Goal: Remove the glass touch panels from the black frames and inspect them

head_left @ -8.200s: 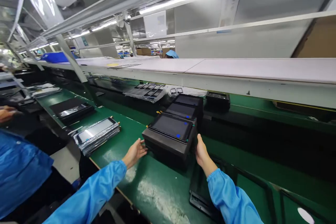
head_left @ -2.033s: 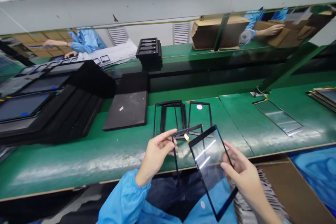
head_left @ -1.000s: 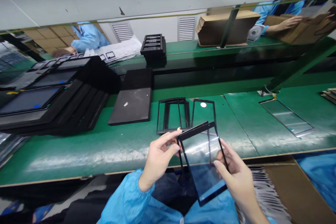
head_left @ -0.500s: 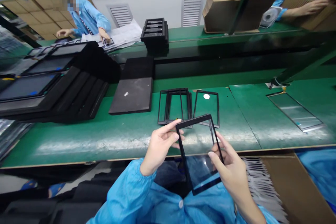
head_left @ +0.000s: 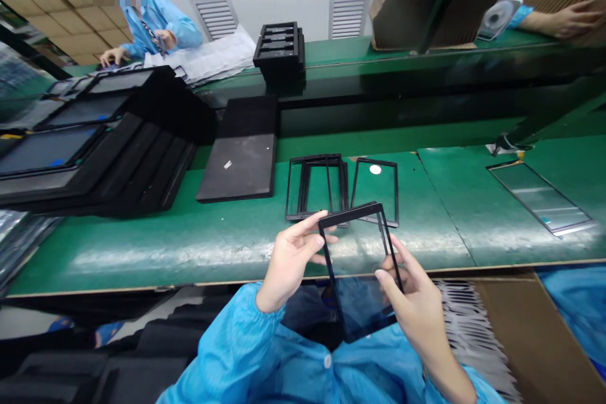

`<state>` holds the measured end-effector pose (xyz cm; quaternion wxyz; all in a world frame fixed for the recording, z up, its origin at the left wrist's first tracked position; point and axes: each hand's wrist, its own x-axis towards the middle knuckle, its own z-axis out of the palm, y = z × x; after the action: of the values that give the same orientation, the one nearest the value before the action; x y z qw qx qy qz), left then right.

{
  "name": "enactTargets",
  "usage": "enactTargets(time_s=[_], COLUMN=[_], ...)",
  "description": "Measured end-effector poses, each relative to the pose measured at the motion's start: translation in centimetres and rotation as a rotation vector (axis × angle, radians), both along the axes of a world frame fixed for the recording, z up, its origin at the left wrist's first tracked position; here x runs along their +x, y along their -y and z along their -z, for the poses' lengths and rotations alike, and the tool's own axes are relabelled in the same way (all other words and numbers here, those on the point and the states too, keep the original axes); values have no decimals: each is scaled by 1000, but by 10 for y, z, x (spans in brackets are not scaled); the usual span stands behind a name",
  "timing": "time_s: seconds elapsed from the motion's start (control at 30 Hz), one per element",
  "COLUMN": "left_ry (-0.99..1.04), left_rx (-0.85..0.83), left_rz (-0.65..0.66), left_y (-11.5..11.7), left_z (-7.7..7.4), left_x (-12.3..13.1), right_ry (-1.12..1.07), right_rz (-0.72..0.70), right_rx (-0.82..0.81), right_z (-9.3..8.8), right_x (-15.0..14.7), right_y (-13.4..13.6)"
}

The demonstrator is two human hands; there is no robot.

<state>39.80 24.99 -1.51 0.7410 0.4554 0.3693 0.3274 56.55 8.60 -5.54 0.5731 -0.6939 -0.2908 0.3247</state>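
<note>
A black-bordered clear touch-screen panel is held up tilted over the front edge of the green bench. My left hand pinches its upper left corner between thumb and fingers. On the right edge, my right hand grips it, thumb in front and fingers showing through the glass behind. Just beyond the panel lie several stacked black frames. Beside them is a single black frame with a white round sticker within its outline.
Foam trays holding screens are piled at left, near a flat black foam block. Another clear panel lies at right. Black trays and cardboard stand on the far bench. Two co-workers in blue are across from me.
The panel's lower end has tipped slightly upward in my hands, and my grip stays the same. The co-worker at far left has raised one hand from the bench. My view has shifted slightly.
</note>
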Motion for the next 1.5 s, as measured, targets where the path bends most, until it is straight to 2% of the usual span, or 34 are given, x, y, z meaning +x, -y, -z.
enactTargets(time_s=[0.13,0.2,0.27,0.33,0.4,0.47,0.6,0.8,0.9,0.97,1.07,1.13,1.2,1.27,1.33,1.4,1.5], left_ry=[-36,-87,-141,-174,-184,-186,-197,-196,-249,-341,-505,-533,-491,-425,-351,-279,-201], left_rx=[13,48,92,122,132,138,142,148,214,393,688,659,486,311,215,179,169], left_rz=[-21,-30,-10,26,49,56,75,94,120,188,405,584,675,617,454,300,183], left_y=[0,0,2,4,6,8,8,7,6,6,7,8,7,4,1,0,3], left_z=[0,-2,-6,-10,-15,-19,-22,-13,-15,-22,-34,-36,-33,-27,-20,-15,-10], left_x=[0,-1,-3,-5,-8,-10,-13,-19,-19,-16,-8,-5,-6,-12,-19,-26,-29], right_ry=[208,402,463,281,31,-90,-106,-100,-96,-113,-192,-295,-339,-259,-181,-233,-379], right_rz=[-24,24,71,24,-81,-141,-133,-81,-68,-101,-235,-314,-368,-408,-415,-357,-198], right_rx=[-9,14,60,82,72,60,86,88,93,95,79,70,48,-8,-81,-124,-108], right_z=[1,-6,-17,-32,-45,-55,-62,-64,-64,-62,-58,-54,-49,-42,-34,-26,-19], right_x=[6,14,24,35,43,47,42,34,34,30,19,16,20,34,51,64,69], right_y=[1,-3,-12,-22,-33,-42,-48,-42,-41,-44,-52,-56,-56,-50,-40,-30,-21])
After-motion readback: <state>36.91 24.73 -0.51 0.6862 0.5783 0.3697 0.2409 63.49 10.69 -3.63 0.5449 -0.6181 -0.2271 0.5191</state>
